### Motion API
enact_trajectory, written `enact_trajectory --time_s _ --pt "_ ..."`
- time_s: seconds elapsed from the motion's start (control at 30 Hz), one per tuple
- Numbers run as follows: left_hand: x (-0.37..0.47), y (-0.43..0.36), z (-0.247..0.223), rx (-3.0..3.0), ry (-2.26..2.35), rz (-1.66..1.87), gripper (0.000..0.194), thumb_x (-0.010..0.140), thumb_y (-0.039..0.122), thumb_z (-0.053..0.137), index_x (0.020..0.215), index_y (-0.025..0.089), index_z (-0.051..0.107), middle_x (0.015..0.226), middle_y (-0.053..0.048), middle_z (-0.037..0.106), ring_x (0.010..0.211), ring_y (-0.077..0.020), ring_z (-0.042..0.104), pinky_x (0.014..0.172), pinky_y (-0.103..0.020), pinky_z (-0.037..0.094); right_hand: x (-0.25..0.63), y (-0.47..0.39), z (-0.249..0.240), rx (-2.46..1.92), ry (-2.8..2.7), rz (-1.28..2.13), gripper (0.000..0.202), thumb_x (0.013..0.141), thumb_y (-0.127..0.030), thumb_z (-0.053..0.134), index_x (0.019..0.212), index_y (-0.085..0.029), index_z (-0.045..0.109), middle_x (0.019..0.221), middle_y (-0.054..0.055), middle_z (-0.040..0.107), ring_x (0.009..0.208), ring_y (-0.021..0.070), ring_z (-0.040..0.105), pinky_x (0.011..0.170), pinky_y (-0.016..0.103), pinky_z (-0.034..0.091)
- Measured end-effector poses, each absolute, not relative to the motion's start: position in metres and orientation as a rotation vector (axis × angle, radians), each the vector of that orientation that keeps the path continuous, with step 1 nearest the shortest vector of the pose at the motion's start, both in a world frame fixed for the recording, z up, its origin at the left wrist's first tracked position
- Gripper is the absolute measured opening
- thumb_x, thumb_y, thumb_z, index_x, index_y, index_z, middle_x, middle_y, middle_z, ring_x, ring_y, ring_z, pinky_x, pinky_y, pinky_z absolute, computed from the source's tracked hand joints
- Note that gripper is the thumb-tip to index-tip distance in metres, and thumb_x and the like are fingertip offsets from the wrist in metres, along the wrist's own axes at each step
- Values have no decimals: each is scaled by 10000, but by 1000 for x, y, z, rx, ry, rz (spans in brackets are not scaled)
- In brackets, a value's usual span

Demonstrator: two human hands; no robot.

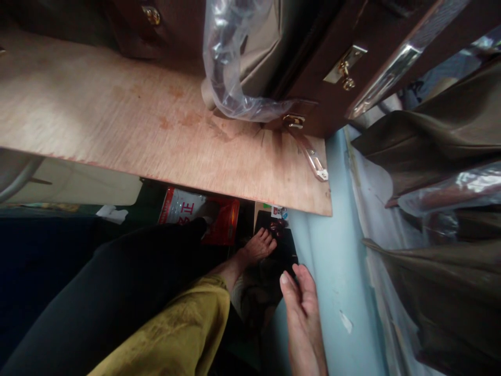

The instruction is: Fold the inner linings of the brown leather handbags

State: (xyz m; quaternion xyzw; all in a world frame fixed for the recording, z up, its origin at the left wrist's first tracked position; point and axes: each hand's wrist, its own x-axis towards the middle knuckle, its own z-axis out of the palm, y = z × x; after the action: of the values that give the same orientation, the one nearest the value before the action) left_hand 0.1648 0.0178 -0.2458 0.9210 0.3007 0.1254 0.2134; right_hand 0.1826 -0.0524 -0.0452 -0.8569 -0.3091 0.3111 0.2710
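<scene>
Evidently held nothing in the right grip (305,324), thumb and fingers just apart beside the blue panel (332,250); saw no left grip. Found the brown bag (332,96) on the wooden board (117,115), likely stiff, heavyish, best lifted by the slippery-looking plastic-wrapped handle (221,68).

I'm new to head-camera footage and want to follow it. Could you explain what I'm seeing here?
There is no robot here: a single camera, worn on a person's head, looks forward and down. Only the right hand shows, bare, beside a pale blue surface, with nothing visibly held; the left hand is out of view. Ahead, a brown bag with metal fittings rests on a wooden board, near a plastic-wrapped handle. Lower down is a bare foot.
</scene>
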Motion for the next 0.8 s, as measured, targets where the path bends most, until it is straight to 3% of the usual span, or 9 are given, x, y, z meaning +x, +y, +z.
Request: enact_trajectory --time_s 0.13,0.23,0.4,0.57,0.8 --pt "164 25 -240 2512 849 323 241 844 286 480 1023 129 516 1070 -136 537 1037 -266 443 966 -475 232 179 -51 -44 -2365 -723 881 634 731 -498 560 1266 -190 415 1272 81 505 1121 235 509 886 289 453" --pt "163 39 -239 2445 931 299 362 805 396 519 1041 122 495 1049 -136 520 967 -271 459 872 -446 327 176 -52 -43 -2368 -725 871 618 741 -504 544 1264 -197 423 1216 74 551 1118 237 511 900 308 440" --pt "168 56 -242 2371 989 269 516 736 235 582 1199 129 381 1002 -114 539 882 -243 490 768 -362 368 173 -50 -41 -2385 -774 854 613 744 -522 527 1255 -196 440 1247 72 531 1128 242 501 921 314 420" --pt "181 67 -245 2339 983 268 461 737 160 553 1173 156 405 1008 -101 555 947 -242 480 827 -368 329 176 -46 -38 -2435 -786 894 635 720 -520 560 1247 -182 453 1205 77 562 1126 258 500 905 324 429" --pt "190 81 -245 2281 991 293 500 717 135 573 1185 162 397 1186 -126 488 1104 -264 403 902 -389 284 181 -45 -37 -2459 -795 929 638 711 -498 588 1254 -191 452 1160 62 594 1114 255 511 877 308 447"
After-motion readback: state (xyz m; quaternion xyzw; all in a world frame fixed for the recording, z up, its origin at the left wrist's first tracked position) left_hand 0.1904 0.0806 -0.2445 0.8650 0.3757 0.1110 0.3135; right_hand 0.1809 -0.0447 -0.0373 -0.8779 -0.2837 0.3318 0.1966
